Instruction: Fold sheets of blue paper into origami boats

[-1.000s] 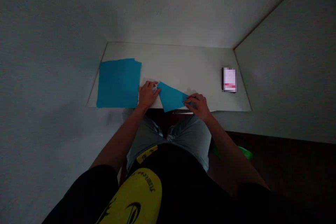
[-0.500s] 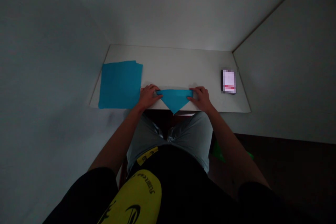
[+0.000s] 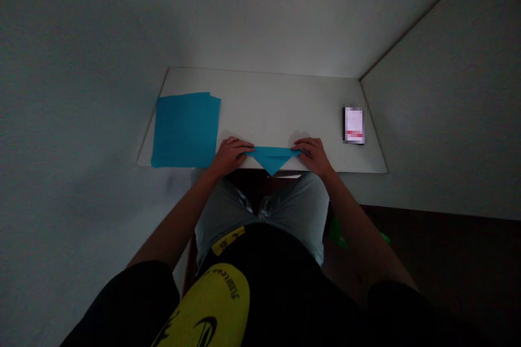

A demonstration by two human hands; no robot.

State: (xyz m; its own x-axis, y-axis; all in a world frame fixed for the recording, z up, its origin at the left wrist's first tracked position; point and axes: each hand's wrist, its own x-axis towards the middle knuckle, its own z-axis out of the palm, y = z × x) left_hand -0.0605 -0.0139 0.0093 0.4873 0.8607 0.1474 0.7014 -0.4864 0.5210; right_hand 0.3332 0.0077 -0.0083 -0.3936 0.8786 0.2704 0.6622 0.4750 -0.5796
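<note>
- Fingers (image 3: 243, 147) of the left hand (image 3: 229, 155) lie on the left tip of the folded blue triangle (image 3: 272, 157). The right hand (image 3: 315, 155) covers the right tip likewise (pinching or only pressing, I cannot tell).
- The triangle sits at the near edge of the white table (image 3: 285, 103), between the hands, with its long edge running left to right.
- Its apex points toward the person and reaches the table's edge.
- A stack of blue sheets (image 3: 186, 130) lies just beside the left hand, and a blurred card (image 3: 354, 125) lies far right.
</note>
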